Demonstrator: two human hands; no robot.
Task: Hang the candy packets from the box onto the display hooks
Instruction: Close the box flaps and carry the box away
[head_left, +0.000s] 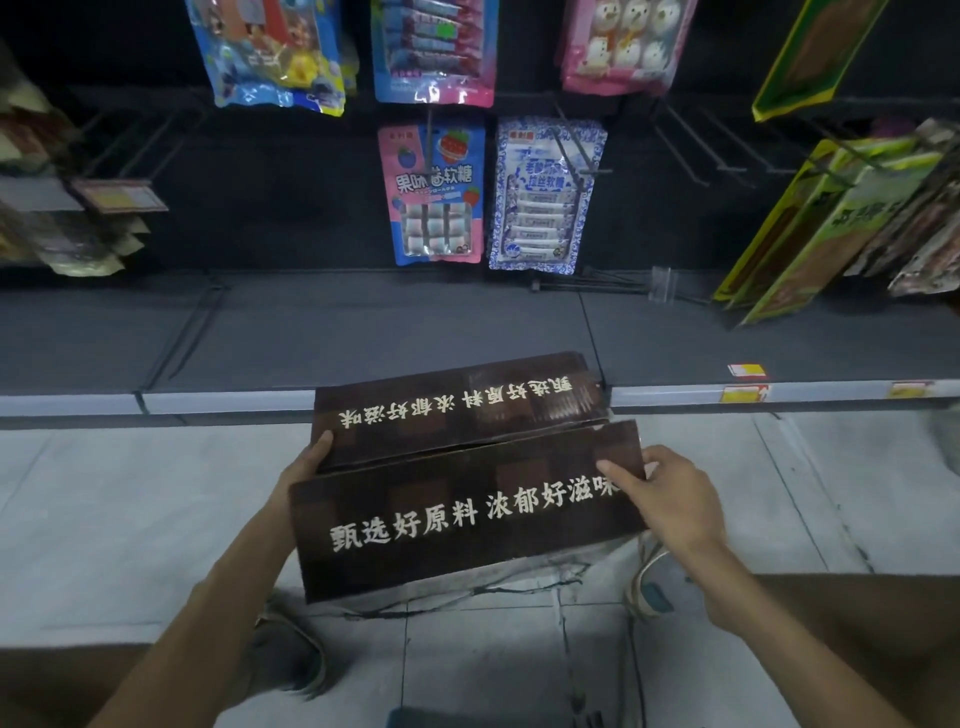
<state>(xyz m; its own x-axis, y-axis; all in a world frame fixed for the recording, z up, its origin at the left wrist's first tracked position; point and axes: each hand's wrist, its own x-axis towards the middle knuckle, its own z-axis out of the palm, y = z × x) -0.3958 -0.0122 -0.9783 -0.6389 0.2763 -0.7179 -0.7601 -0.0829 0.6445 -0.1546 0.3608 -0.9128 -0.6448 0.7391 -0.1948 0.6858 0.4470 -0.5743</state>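
Two flaps (460, 415) printed 甄选好原料 浓郁好滋味, left hand (310, 463), right hand (672, 499), each grip clamped on brown box (467, 561)

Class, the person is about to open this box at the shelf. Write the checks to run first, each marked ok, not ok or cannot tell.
1. Flaps open: not ok; both flaps of the brown box lie closed.
2. Grip on the left: ok; the left hand grips the box's left edge.
3. Grip on the right: ok; the right hand holds the near flap's right corner.
4. Free hooks: ok; bare hooks stand right of the blue-white packet.
5. Candy packets inside: cannot tell; the flaps hide the contents.
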